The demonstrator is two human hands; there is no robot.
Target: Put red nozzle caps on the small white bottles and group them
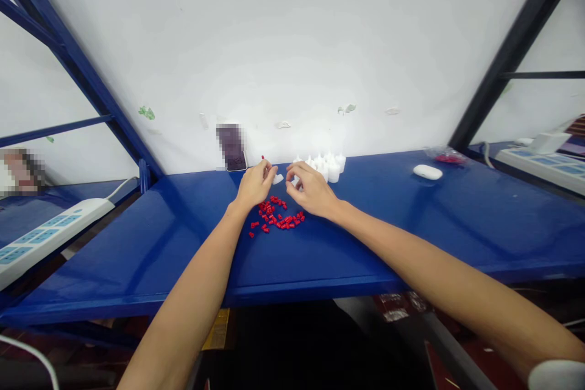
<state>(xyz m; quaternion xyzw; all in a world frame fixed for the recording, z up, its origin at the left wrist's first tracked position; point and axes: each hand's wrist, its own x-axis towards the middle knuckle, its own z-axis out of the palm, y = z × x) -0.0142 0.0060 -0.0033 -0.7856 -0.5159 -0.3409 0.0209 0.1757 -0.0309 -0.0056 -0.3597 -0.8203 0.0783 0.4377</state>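
Over the glossy blue counter [183, 244], the left hand [256, 185] has its fingers around a small white plastic bottle [277, 179], the curled right hand's [314, 189] grip I cannot tell, and small red plastic caps [287, 223] lie nearby, probably for easy reach.

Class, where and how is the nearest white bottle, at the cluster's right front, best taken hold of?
Likely around the wide body of the white bottle, coming from the front right: it stands upright, its kind tapers to a narrow tip, and the other bottles crowd its left and back.
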